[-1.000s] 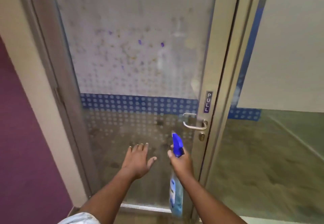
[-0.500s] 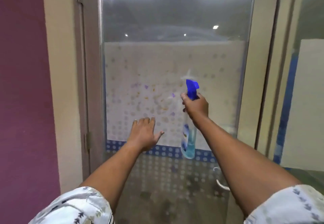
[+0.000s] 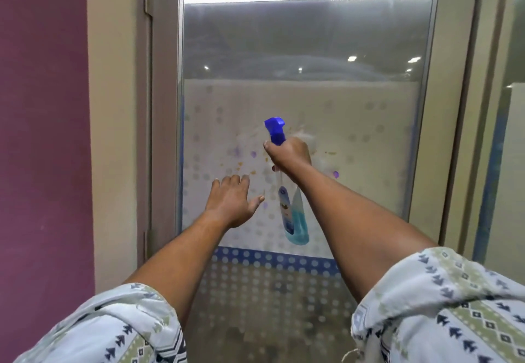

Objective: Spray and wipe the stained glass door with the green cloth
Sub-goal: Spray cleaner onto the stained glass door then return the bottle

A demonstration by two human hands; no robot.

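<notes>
The glass door (image 3: 355, 124) fills the middle of the view, its frosted dotted panel speckled with purple and orange stains (image 3: 244, 158). My right hand (image 3: 289, 155) is shut on a clear spray bottle (image 3: 294, 215) with blue liquid and a blue trigger head (image 3: 275, 129), held up close to the stained patch with the nozzle pointing at the glass. My left hand (image 3: 233, 203) hovers open with fingers apart, just left of the bottle and close to the glass. No green cloth is in view.
A metal door frame (image 3: 164, 107) and hinge run down the left, beside a beige jamb and a purple wall (image 3: 42, 135). A second glass panel (image 3: 505, 135) stands to the right. A blue dotted band (image 3: 255, 257) crosses the door below my hands.
My right hand has raised the spray bottle from handle height up to the stained panel. My left hand rose with it, still open. The view has tilted upward.
</notes>
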